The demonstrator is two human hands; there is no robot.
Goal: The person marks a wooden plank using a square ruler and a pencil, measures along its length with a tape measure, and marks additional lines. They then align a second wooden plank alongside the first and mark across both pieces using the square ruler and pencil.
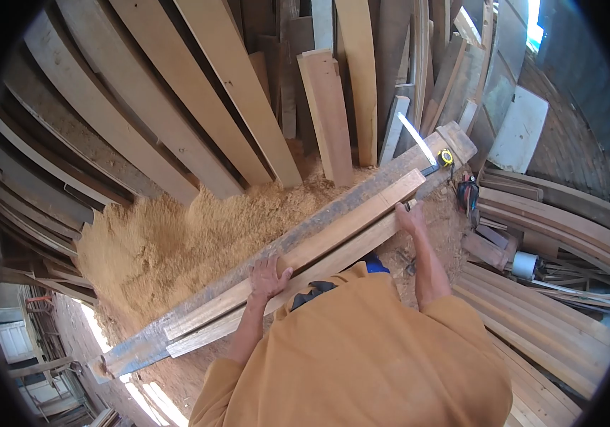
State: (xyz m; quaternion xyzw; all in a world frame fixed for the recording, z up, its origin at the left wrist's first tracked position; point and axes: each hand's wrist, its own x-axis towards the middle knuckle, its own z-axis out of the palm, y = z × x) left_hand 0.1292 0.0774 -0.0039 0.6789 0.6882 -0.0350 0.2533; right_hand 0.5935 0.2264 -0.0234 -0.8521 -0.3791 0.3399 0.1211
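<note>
Two long squared timber pieces lie side by side on a worn bench beam, with a dark gap between them. My left hand rests across the far timber piece, fingers spread over its top. My right hand has its fingers curled round the end of the near timber piece. Just beyond the far piece's end lies a thin pale metal strip with a dark end piece. Next to it on the bench sits a yellow and black tape measure.
Planks lean in a row along the far side, above heaped sawdust. Stacked boards lie to the right. A black and red tool and a white cylinder are beyond my right arm.
</note>
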